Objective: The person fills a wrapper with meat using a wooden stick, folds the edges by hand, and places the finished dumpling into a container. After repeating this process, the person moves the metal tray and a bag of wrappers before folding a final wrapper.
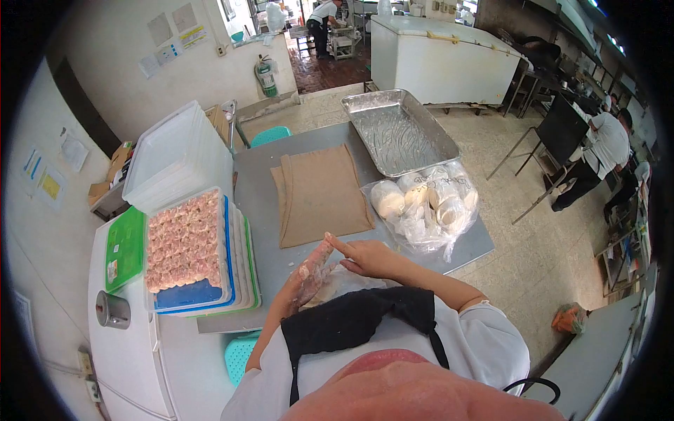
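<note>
My left hand [312,275] is held up near the table's front edge, fingers stretched out and coated with pale, sticky residue. My right hand [372,258] reaches across to it, its index finger touching the left fingertips and its thumb apart. Neither hand holds anything that I can make out. Below them, partly hidden by the hands and apron, lies a clear plastic bag [345,282] with something pale. Just beyond the hands, brown cloths [323,193] lie flat on the grey table [256,168]. To the right, a clear bag of round, pale dough-like pieces [428,203] rests on the table.
A metal tray [372,105] stands at the back right. On the left are stacked trays of pinkish meat portions [184,242], clear plastic containers [172,158], a green lid [125,245] and a metal can [113,310]. Other people work farther off, one person [605,144] at right.
</note>
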`<move>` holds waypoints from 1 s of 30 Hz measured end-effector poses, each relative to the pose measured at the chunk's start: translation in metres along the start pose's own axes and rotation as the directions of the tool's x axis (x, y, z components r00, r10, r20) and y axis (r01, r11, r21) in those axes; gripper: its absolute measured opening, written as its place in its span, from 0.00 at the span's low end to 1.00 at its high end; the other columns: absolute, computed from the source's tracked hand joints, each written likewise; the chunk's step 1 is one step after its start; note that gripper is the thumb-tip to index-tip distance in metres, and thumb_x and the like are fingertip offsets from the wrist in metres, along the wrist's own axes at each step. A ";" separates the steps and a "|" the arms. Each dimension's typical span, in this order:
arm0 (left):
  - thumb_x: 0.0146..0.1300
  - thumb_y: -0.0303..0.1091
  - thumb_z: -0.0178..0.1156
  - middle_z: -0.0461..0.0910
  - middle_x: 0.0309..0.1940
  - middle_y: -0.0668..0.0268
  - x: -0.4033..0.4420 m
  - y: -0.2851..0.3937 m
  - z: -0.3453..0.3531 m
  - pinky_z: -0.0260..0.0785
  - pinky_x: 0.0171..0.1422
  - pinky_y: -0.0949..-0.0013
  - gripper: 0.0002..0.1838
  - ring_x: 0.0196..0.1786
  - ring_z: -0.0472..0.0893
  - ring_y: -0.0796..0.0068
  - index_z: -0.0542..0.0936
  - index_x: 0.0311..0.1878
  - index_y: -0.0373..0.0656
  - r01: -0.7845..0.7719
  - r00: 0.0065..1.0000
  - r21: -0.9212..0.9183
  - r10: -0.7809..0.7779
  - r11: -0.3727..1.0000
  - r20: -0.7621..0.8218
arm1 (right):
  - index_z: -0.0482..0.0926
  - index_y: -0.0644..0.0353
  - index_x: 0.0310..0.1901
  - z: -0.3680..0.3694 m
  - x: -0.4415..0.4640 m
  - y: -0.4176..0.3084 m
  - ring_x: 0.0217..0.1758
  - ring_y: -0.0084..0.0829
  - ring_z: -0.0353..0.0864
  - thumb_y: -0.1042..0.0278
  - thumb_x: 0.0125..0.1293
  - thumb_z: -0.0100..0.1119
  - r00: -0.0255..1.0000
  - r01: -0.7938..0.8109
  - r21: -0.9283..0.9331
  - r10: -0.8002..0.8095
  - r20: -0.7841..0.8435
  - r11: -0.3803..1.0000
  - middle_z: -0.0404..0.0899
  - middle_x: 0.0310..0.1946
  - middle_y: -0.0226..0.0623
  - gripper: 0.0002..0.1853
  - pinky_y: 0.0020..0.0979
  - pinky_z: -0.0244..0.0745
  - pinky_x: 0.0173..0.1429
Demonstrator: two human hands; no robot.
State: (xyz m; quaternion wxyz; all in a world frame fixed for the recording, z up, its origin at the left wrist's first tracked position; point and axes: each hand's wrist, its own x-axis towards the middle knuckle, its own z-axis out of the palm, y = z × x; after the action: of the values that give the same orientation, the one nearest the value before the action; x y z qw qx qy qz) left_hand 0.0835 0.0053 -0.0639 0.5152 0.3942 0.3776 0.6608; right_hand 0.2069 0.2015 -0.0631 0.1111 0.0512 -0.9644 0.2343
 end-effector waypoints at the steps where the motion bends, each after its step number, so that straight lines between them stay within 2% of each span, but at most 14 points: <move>1: 0.57 0.74 0.51 0.36 0.79 0.57 -0.001 -0.001 -0.002 0.28 0.79 0.47 0.58 0.81 0.33 0.61 0.45 0.77 0.39 0.057 0.998 -0.010 -0.057 0.998 -0.012 | 0.46 0.50 0.75 0.002 -0.001 0.001 0.36 0.48 0.82 0.63 0.67 0.56 0.999 -0.015 -0.006 0.016 0.032 1.000 0.81 0.34 0.48 0.40 0.45 0.76 0.39; 9: 0.57 0.75 0.51 0.31 0.79 0.59 0.014 -0.013 -0.005 0.26 0.80 0.48 0.60 0.80 0.29 0.60 0.40 0.78 0.41 0.062 0.997 -0.081 -0.059 0.995 0.044 | 0.42 0.50 0.76 0.004 -0.008 0.002 0.36 0.50 0.82 0.63 0.68 0.55 0.990 -0.062 -0.008 0.063 0.127 0.998 0.81 0.35 0.50 0.41 0.45 0.76 0.38; 12: 0.57 0.74 0.51 0.30 0.79 0.60 0.012 -0.012 -0.006 0.25 0.79 0.48 0.59 0.80 0.28 0.60 0.39 0.78 0.42 0.081 0.995 -0.064 -0.077 0.995 0.059 | 0.42 0.51 0.76 0.011 -0.012 -0.002 0.36 0.51 0.82 0.63 0.67 0.56 0.997 0.004 -0.043 -0.001 0.074 0.999 0.81 0.36 0.50 0.41 0.46 0.76 0.38; 14: 0.57 0.74 0.52 0.29 0.79 0.60 0.014 -0.009 -0.005 0.25 0.79 0.48 0.59 0.80 0.27 0.60 0.39 0.78 0.42 0.088 0.993 -0.040 -0.084 0.995 0.082 | 0.38 0.47 0.76 0.010 -0.013 -0.005 0.42 0.53 0.81 0.65 0.67 0.54 0.993 -0.048 -0.004 0.049 0.105 0.999 0.80 0.44 0.53 0.43 0.49 0.76 0.42; 19: 0.57 0.73 0.53 0.29 0.79 0.59 0.016 -0.005 -0.009 0.24 0.79 0.48 0.60 0.80 0.27 0.59 0.40 0.78 0.42 0.085 0.987 0.011 -0.085 0.996 0.136 | 0.37 0.51 0.76 -0.003 -0.007 -0.008 0.43 0.54 0.81 0.67 0.66 0.55 0.985 -0.094 -0.016 0.096 0.141 0.995 0.79 0.47 0.53 0.44 0.49 0.76 0.44; 23: 0.57 0.72 0.53 0.30 0.79 0.59 0.014 -0.010 -0.013 0.25 0.79 0.47 0.59 0.80 0.27 0.59 0.40 0.78 0.41 0.079 0.991 -0.042 -0.074 0.996 0.108 | 0.36 0.52 0.76 0.002 -0.010 -0.011 0.43 0.54 0.81 0.67 0.66 0.55 0.992 -0.080 0.022 0.078 0.095 0.997 0.79 0.47 0.53 0.45 0.49 0.76 0.43; 29: 0.57 0.71 0.55 0.31 0.79 0.58 0.013 -0.017 -0.012 0.25 0.80 0.49 0.60 0.80 0.29 0.60 0.41 0.77 0.38 0.108 0.994 -0.108 -0.105 0.988 0.027 | 0.35 0.52 0.76 0.008 -0.007 0.005 0.44 0.55 0.81 0.68 0.65 0.55 0.989 -0.064 0.000 0.063 0.136 0.998 0.79 0.46 0.54 0.45 0.49 0.77 0.44; 30: 0.58 0.70 0.55 0.34 0.79 0.57 0.014 -0.015 -0.012 0.27 0.81 0.51 0.59 0.80 0.32 0.62 0.42 0.77 0.38 0.104 0.994 -0.088 -0.101 0.991 0.040 | 0.35 0.52 0.76 0.006 -0.006 0.006 0.44 0.55 0.81 0.68 0.65 0.55 0.988 -0.062 -0.004 0.062 0.140 0.998 0.79 0.46 0.54 0.45 0.49 0.77 0.44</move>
State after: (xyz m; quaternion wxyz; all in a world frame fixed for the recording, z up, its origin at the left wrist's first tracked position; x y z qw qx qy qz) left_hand 0.0757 0.0209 -0.0807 0.5721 0.3624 0.3581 0.6428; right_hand 0.2103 0.2046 -0.0721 0.0355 0.0376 -0.9709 0.2336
